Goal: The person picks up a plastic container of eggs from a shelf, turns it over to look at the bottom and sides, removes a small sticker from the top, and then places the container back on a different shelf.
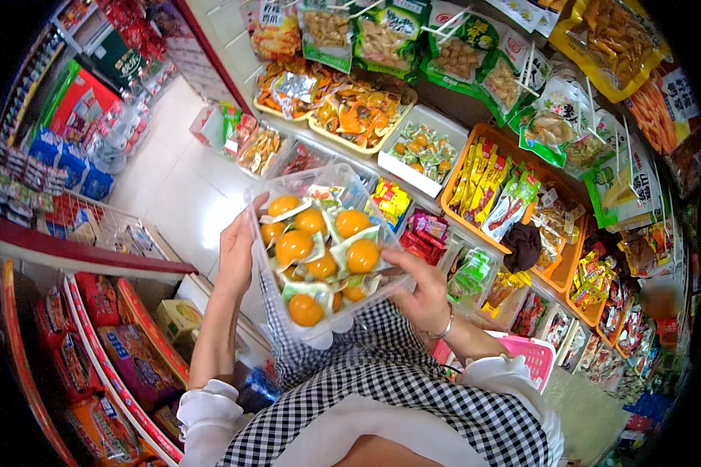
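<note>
Between my two hands is a clear plastic container point(257, 252) of orange-brown eggs point(294, 247), each in a small vacuum packet with a pale green and white printed back. My left hand point(238, 242) grips the container's left side. On the right side, my right hand point(422, 286) grips it near the corner, a bracelet at the wrist. The container is held in front of a black-and-white checked apron point(362, 373), over the aisle floor. Just beyond it, a white tray point(412, 175) on the shelf holds similar small egg packets.
Yellow trays point(342, 145) of packaged snacks and an orange basket point(490, 233) of yellow sausage-like packets line the shelf. Bags point(388, 35) hang on hooks above. A pink basket point(531, 356) is at lower right. Shelves with red-edged rails point(117, 362) stand at left, beside a tiled floor point(181, 175).
</note>
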Tool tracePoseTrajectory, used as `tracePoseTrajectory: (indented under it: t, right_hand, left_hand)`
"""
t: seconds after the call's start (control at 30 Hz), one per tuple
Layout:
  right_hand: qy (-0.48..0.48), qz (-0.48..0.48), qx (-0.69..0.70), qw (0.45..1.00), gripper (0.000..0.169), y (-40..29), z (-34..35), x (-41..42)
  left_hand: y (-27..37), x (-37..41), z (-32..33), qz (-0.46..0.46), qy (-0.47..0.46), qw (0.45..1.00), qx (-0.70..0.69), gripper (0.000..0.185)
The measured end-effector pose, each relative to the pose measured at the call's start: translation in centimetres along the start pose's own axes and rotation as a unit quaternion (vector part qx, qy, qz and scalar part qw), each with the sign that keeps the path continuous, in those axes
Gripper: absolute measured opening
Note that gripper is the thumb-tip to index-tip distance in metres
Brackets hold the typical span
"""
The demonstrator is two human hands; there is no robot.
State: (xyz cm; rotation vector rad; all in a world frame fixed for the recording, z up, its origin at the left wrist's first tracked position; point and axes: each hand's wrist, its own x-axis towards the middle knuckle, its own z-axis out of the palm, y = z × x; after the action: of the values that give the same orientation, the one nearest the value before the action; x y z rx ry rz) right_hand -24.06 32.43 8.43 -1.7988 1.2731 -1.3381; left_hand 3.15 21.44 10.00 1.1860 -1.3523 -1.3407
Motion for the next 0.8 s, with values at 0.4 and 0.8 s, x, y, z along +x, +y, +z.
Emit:
tracePoseTrajectory:
  t: [0.4, 0.8]
  right_hand:
    - [0.252, 0.150, 0.130, 0.947, 0.027, 17.1, -5.4, 6.6]
    - [0.337, 0.387, 0.314, 0.799, 0.022, 27.6, -8.1, 10.3]
  left_hand:
    - [-7.1, 23.5, 14.4, -0.076, -0.166, 0.981, 0.060, 0.042]
    - [-15.5, 32.0, 19.8, -0.064, -0.238, 0.929, 0.276, 0.070]
